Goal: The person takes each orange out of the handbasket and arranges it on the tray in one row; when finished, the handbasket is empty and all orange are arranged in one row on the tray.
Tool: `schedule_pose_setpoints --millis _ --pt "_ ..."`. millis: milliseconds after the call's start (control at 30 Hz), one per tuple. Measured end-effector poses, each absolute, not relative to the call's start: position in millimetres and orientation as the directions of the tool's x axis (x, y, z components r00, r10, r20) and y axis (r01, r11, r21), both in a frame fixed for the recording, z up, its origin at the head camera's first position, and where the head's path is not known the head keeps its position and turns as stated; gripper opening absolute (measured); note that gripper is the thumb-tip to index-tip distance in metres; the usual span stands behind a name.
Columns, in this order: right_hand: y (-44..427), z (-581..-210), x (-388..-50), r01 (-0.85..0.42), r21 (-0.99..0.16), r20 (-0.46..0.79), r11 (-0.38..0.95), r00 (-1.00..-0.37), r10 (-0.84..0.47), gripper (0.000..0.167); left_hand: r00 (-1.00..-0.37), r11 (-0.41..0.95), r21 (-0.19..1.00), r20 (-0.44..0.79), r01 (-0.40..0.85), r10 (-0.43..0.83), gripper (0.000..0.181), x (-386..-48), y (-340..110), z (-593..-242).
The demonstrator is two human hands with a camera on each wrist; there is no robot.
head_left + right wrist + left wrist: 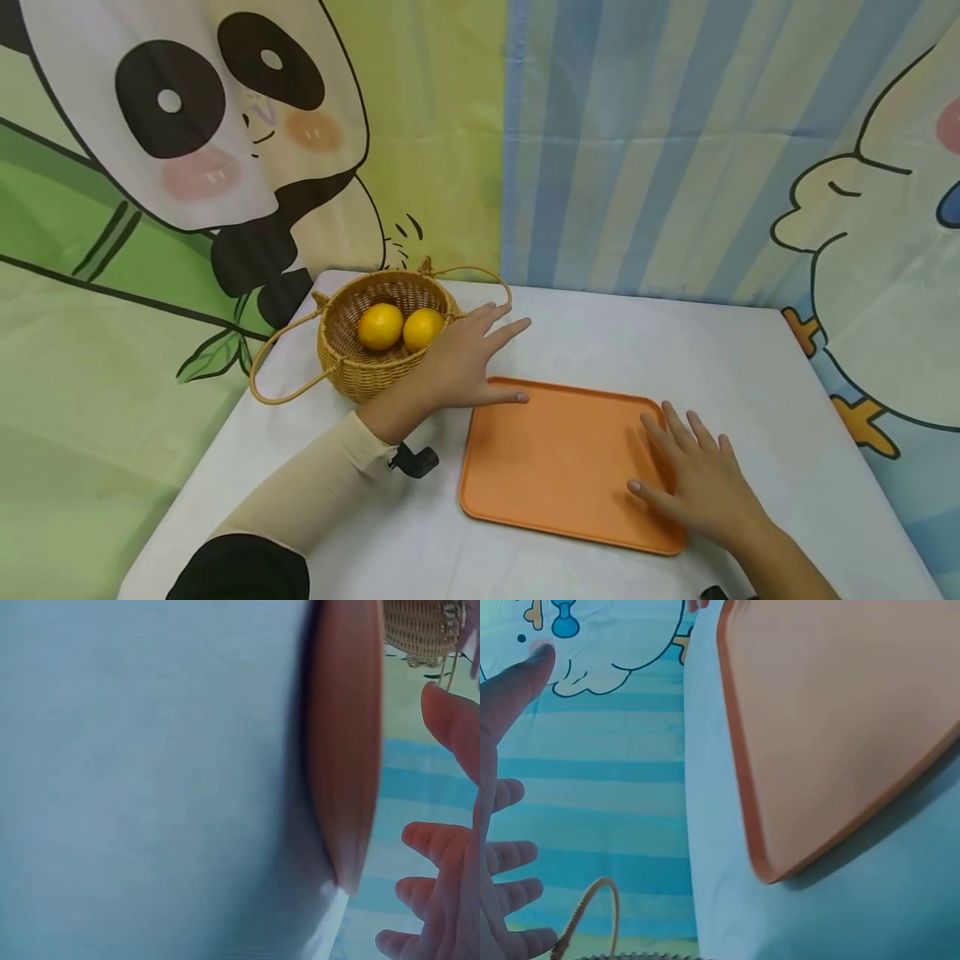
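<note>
An orange rectangular tray lies flat on the white table. Over its upper left corner, beside the basket, hovers my left hand, fingers spread and holding nothing. My right hand is above the tray's right edge, its fingers also spread and its grasp empty; whether it touches the rim, I cannot tell. Two round yellow-orange fruits, likely oranges, sit in a woven wicker basket left of the tray. My left hand partly covers the basket's right side. In the right wrist view the tray's side stands near my right fingers.
The basket's two thin looped handles flop outward, one to the left and one to the back right. A white cloth covers the table. Behind it hangs a printed curtain with cartoon animals and stripes.
</note>
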State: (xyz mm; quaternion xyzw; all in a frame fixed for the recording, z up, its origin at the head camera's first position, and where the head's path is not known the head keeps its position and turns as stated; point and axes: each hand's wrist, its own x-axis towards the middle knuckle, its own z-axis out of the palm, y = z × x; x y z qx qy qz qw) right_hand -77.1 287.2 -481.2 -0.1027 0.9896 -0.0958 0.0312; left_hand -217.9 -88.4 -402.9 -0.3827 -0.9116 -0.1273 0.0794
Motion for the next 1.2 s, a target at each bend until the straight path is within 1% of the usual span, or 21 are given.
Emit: schedule_pose_setpoints --millis 167,367,567,733,833,933,1200 --pt "286 -488 -71 -0.19 -0.183 -0.055 0.964 -0.978 -0.204 0.11 -0.691 0.679 0.155 0.284 0.718 0.665 0.105 -223 -98 -390" --pt "287 -493 -61 -0.219 -0.175 -0.036 0.96 -0.973 -0.229 0.104 -0.732 0.735 0.118 0.282 0.668 0.62 0.104 -229 -113 -374" --pt "288 -498 -55 -0.219 -0.214 -0.059 0.952 -0.97 -0.236 0.102 -0.751 0.771 0.067 0.293 0.633 0.591 0.102 -239 -127 -357" --pt "287 -507 -49 -0.215 -0.239 -0.079 0.947 -0.967 -0.24 0.101 -0.778 0.79 0.097 0.283 0.606 0.561 0.098 -252 -141 -349" --pt "288 -511 -44 -0.211 -0.268 -0.085 0.94 -0.967 -0.241 0.096 -0.801 0.806 0.115 0.255 0.581 0.541 0.096 -259 -148 -346" --pt "289 -514 -39 -0.217 -0.272 -0.076 0.937 -0.966 -0.246 0.092 -0.813 0.813 0.127 0.236 0.568 0.532 0.096 -266 -155 -345" --pt "287 -518 -36 -0.196 -0.256 -0.108 0.947 -0.967 -0.23 0.096 -0.814 0.797 0.177 0.197 0.578 0.546 0.093 -287 -177 -348"
